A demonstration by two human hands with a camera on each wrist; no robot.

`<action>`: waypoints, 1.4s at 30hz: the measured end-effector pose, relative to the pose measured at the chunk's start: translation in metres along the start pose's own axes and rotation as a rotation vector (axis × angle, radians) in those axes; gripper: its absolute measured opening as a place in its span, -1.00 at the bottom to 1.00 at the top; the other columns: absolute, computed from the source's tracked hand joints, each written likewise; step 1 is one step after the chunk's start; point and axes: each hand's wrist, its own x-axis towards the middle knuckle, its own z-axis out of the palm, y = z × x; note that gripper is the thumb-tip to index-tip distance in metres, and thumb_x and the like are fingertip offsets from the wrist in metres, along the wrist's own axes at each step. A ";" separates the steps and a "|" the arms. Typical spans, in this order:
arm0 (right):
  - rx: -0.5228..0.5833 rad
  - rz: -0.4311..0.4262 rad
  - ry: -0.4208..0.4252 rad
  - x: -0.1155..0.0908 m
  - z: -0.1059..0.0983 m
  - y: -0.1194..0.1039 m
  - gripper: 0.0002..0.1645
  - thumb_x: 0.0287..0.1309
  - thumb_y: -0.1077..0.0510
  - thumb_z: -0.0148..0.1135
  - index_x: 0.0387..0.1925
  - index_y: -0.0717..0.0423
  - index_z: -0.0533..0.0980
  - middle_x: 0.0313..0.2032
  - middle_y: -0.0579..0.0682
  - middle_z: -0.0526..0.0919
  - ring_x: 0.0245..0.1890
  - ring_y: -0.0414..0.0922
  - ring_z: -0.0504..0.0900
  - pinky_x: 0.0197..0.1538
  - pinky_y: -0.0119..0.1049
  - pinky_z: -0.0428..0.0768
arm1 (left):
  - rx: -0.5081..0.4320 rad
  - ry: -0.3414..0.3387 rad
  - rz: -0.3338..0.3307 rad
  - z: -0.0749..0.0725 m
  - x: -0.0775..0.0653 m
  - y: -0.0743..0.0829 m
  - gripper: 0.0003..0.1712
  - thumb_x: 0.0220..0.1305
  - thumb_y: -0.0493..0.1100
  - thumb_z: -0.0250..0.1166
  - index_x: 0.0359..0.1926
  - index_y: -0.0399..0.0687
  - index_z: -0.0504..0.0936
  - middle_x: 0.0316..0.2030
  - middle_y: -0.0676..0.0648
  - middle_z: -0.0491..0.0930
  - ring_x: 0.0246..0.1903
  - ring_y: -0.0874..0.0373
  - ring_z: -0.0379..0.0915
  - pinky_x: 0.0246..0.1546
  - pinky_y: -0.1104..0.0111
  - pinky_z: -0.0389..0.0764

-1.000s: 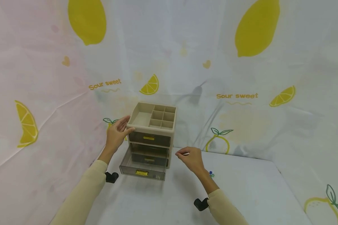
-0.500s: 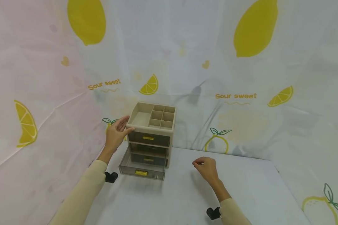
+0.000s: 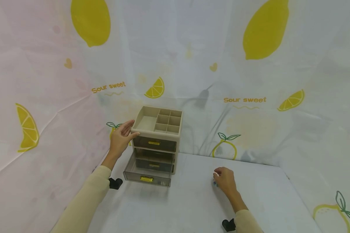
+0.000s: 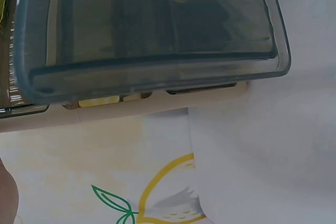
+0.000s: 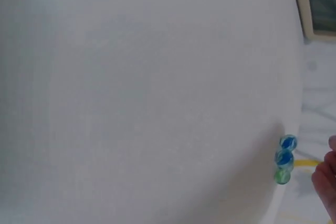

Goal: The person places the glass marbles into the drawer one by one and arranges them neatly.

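A beige desktop drawer organizer (image 3: 156, 132) stands toward the left, one smoky see-through drawer (image 3: 147, 179) pulled out at the front. My left hand (image 3: 121, 139) rests against its upper left side, fingers extended, thumb over the front top edge. The left wrist view shows the underside of the pulled-out drawer (image 4: 157, 35) and a sliver of hand at the left edge. Out to the right, my right hand (image 3: 226, 181) hovers with fingers loosely bent. Right beside its fingertips lie a few glass marbles, two blue (image 5: 284, 158) and one green (image 5: 282, 176), apart from the fingers in the right wrist view.
The organizer's top tray (image 3: 147, 123) has a large compartment and several small ones. Above the pulled-out drawer is a closed top drawer (image 3: 145, 143) with a gold handle. A white table (image 3: 192, 207) meets a lemon-print backdrop (image 3: 192, 81) behind.
My right hand has moved right and toward me, from beside the organizer to the marbles, its thumb and finger parting. My left hand and the organizer stay put.
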 end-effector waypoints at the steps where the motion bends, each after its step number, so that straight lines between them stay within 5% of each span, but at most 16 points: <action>1: -0.015 0.012 0.001 0.000 -0.001 0.003 -0.91 -0.06 0.39 0.41 -0.41 0.34 0.69 -0.39 0.17 0.72 -0.35 0.06 0.70 -0.28 -0.10 0.74 | 0.003 0.001 0.004 0.000 0.000 0.000 -0.25 0.11 -0.34 0.45 0.31 -0.40 0.38 0.29 -0.31 0.37 0.33 -0.10 0.25 0.29 0.44 0.35; 19: -0.072 0.264 -0.155 -0.013 -0.002 0.024 -0.88 0.04 0.32 0.31 -0.34 0.29 0.69 -0.38 0.09 0.71 -0.34 -0.03 0.62 -0.26 -0.08 0.68 | 0.016 -0.003 -0.004 0.002 -0.006 0.000 -0.25 0.11 -0.35 0.45 0.31 -0.42 0.37 0.29 -0.33 0.36 0.33 -0.14 0.23 0.31 0.36 0.34; 32: -0.054 0.241 -0.162 -0.014 0.001 0.024 -0.91 -0.05 0.35 0.35 -0.42 0.29 0.70 -0.43 0.09 0.71 -0.38 -0.01 0.65 -0.25 -0.05 0.70 | 0.000 0.006 -0.011 0.003 -0.003 -0.006 -0.25 0.10 -0.33 0.46 0.31 -0.38 0.39 0.29 -0.28 0.38 0.33 -0.11 0.24 0.30 0.41 0.34; 42: -0.066 0.247 -0.172 -0.009 0.004 0.024 -0.89 -0.02 0.36 0.33 -0.38 0.29 0.70 -0.43 0.06 0.72 -0.36 -0.02 0.64 -0.19 -0.04 0.71 | 0.013 0.000 -0.009 0.001 -0.003 0.004 -0.25 0.12 -0.34 0.45 0.31 -0.42 0.36 0.30 -0.32 0.36 0.34 -0.14 0.22 0.33 0.31 0.32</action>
